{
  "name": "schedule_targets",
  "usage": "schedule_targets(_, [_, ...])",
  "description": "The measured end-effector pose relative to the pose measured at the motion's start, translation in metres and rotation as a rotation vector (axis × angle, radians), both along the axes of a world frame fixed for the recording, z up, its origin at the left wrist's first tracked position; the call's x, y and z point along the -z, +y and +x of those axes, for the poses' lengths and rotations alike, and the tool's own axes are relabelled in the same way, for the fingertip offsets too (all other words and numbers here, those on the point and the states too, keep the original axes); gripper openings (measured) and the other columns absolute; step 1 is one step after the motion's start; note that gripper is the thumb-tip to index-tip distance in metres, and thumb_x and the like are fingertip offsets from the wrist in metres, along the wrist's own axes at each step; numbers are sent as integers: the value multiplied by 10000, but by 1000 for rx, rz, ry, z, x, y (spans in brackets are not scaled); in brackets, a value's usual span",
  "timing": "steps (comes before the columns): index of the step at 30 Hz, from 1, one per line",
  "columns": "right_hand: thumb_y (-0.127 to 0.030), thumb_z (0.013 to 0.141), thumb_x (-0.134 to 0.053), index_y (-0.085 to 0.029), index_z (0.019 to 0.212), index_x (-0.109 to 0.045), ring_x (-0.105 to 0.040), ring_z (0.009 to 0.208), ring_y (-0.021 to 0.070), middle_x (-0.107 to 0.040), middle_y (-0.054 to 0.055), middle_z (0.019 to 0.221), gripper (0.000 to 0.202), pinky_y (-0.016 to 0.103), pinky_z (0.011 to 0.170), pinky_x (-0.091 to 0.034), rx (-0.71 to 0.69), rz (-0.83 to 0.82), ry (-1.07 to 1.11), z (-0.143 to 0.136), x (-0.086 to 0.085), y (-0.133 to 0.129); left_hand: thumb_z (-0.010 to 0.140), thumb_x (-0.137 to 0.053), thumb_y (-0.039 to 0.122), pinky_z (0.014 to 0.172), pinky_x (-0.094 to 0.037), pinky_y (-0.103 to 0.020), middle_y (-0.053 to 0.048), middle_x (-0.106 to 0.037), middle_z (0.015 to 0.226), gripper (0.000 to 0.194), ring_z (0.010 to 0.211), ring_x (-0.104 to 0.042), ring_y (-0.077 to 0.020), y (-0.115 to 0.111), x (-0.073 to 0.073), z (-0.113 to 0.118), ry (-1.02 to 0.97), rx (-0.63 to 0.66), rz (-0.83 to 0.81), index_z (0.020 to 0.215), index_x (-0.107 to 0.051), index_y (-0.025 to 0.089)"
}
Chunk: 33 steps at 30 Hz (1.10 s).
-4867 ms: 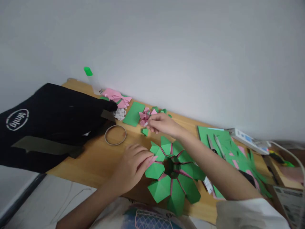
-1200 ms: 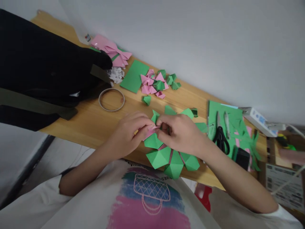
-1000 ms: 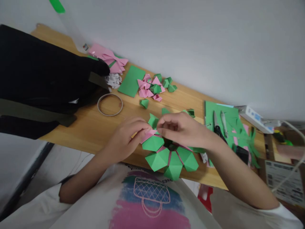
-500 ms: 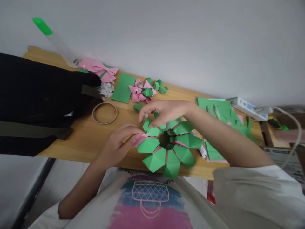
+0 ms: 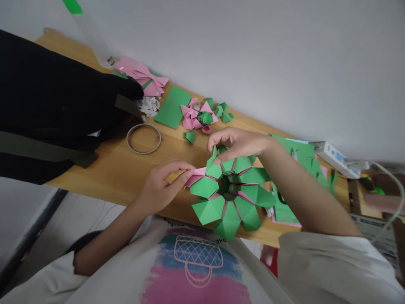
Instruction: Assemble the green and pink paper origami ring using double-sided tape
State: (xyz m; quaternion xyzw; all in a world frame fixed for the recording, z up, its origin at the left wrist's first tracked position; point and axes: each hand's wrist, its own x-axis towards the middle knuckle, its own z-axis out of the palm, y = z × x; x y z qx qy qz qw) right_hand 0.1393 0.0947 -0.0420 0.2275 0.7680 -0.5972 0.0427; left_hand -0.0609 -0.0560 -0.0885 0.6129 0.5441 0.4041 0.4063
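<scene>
A ring-shaped folded paper piece (image 5: pixel 228 219) of green petals with pink strips between them is held above the front of the wooden table. My left hand (image 5: pixel 164 185) pinches a pink paper piece (image 5: pixel 196 173) at the ring's upper left side. The fingers of my right hand (image 5: pixel 236 143) are closed on a green petal at the top of the ring, the thumb lying on the paper. Through the ring's middle is a dark round opening. Just beyond it lies a small loose green folded piece (image 5: pixel 190 137).
Pink and green folded pieces (image 5: pixel 199 115), a green sheet (image 5: pixel 173 107), white scraps (image 5: pixel 148 106) and a tape ring (image 5: pixel 143 138) lie on the table (image 5: pixel 117 181). A black bag (image 5: pixel 57 101) covers the left. At right are green sheets (image 5: pixel 294 154) and a power strip (image 5: pixel 337 159).
The view has tilted and shifted. My right hand has moved slightly right relative to the ring, uncovering the small loose green piece. More of the pink piece shows at my left fingertips.
</scene>
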Motion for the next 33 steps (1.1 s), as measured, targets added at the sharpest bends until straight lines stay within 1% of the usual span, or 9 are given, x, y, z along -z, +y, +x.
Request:
schedule_targets(4, [-213, 736, -731, -202, 834, -624, -591, 745, 105, -644, -33, 804, 146, 232, 678, -490, 39, -30, 3, 3, 1, 0, 874, -578, 256, 733, -551, -269, -12, -757, 870, 124, 779, -686, -155, -1, 1, 4, -47, -37, -4, 860, -691, 208])
schedule_targets(7, [-238, 725, -749, -197, 837, -630, -584, 725, 104, -638, -35, 795, 168, 225, 641, -482, 51, -30, 0, 5, 4, 1, 887, -556, 251, 757, -550, -285, -4, -750, 870, 134, 791, -680, -158, -2, -2, 6, -57, -22, -16, 846, -681, 225])
schedule_targets(11, [-253, 746, -734, -199, 865, -618, -591, 723, 108, -651, -31, 805, 174, 220, 621, -480, 50, -50, -46, 4, 5, 2, 903, -539, 258, 776, -543, -316, -1, -739, 880, 140, 816, -670, -172, -3, -5, 8, -49, -15, 7, 837, -662, 247])
schedule_targets(17, [-221, 733, -734, -201, 854, -624, -587, 728, 105, -652, -34, 811, 165, 226, 640, -474, 49, -49, -48, 3, 3, 2, 927, -520, 230, 791, -526, -322, 12, -734, 876, 159, 826, -665, -165, -4, -5, 9, -37, -11, 63, 836, -647, 258])
schedule_targets(26, [-218, 734, -744, -192, 847, -624, -592, 734, 111, -645, -24, 815, 168, 240, 656, -479, 53, -98, -44, 2, 3, 2, 934, -503, 235, 808, -527, -345, 1, -747, 894, 169, 845, -678, -179, -5, -4, 10, -16, -38, 80, 841, -643, 256])
schedule_targets(30, [-243, 750, -741, -192, 859, -616, -589, 744, 118, -646, -18, 830, 174, 252, 664, -487, 44, -112, -56, 3, 5, 2, 938, -513, 213, 808, -524, -323, 9, -748, 874, 167, 835, -680, -165, -6, -3, 10, 7, -41, 125, 843, -647, 244])
schedule_targets(33, [-282, 761, -743, -190, 863, -606, -573, 719, 111, -632, -21, 818, 194, 243, 633, -472, 37, -128, -56, 4, 7, 2, 935, -531, 196, 783, -524, -299, 22, -744, 849, 156, 804, -678, -147, -5, -1, 10, 21, -52, 171, 840, -649, 235])
